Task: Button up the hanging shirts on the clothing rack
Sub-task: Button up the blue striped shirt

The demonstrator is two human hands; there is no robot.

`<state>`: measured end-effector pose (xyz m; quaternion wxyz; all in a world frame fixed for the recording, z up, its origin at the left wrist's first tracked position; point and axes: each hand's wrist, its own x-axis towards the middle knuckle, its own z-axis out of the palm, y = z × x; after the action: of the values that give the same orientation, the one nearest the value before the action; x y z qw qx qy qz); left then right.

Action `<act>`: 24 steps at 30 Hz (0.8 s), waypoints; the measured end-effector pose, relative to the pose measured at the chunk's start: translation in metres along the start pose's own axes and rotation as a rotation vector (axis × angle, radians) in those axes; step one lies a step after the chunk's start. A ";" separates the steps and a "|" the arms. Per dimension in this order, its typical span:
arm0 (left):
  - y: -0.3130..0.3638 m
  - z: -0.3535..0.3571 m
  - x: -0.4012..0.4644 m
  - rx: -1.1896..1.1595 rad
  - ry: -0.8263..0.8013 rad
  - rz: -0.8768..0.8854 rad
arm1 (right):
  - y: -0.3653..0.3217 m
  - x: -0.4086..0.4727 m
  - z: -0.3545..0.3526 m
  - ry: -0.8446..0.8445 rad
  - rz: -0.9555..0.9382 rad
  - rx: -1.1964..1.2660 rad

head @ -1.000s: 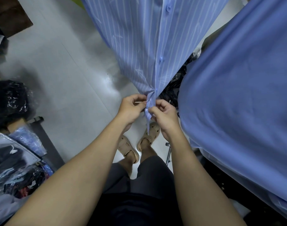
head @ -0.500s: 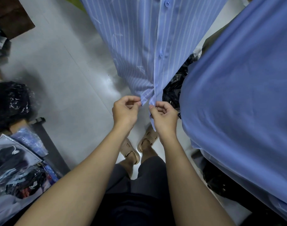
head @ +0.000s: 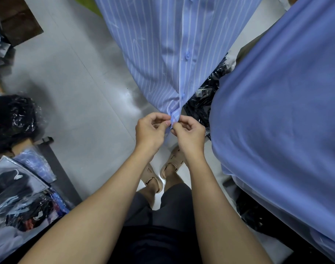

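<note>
A light blue shirt with white stripes [head: 159, 54] hangs in front of me, its placket running down the middle with blue buttons [head: 187, 55] fastened along it. My left hand [head: 150, 130] and my right hand [head: 189, 131] meet at the shirt's bottom hem [head: 174, 116]. Both pinch the gathered front edges there between thumb and fingers. The lowest visible button [head: 183, 95] sits just above the hands. The hands hide whatever lies between the fingertips.
A plain blue garment [head: 281, 111] hangs close at the right. Black bagged clothes [head: 202, 103] lie on the floor behind the shirt. At the left are plastic-wrapped garments [head: 20, 187] and a black bag [head: 12, 119]. Grey floor [head: 77, 92] spreads below; my sandalled feet [head: 162, 168] stand underneath.
Half a second ago my hands were slightly apart, each holding one front edge. Now they have closed together on the hem, drawing the edges into one bunch.
</note>
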<state>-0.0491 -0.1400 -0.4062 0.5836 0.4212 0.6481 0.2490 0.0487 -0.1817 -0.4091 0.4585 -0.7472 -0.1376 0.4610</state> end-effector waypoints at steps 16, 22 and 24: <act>0.012 -0.007 0.001 -0.073 -0.009 -0.028 | -0.017 0.003 -0.004 -0.157 -0.036 0.035; 0.014 -0.008 0.001 0.048 0.035 0.003 | -0.015 0.004 -0.006 -0.182 -0.098 -0.059; 0.017 -0.007 0.000 0.103 0.049 0.029 | -0.015 0.005 -0.006 -0.179 -0.108 -0.076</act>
<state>-0.0515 -0.1301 -0.3913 0.5413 0.4537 0.6680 0.2343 0.0601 -0.1736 -0.3985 0.4401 -0.7114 -0.2353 0.4949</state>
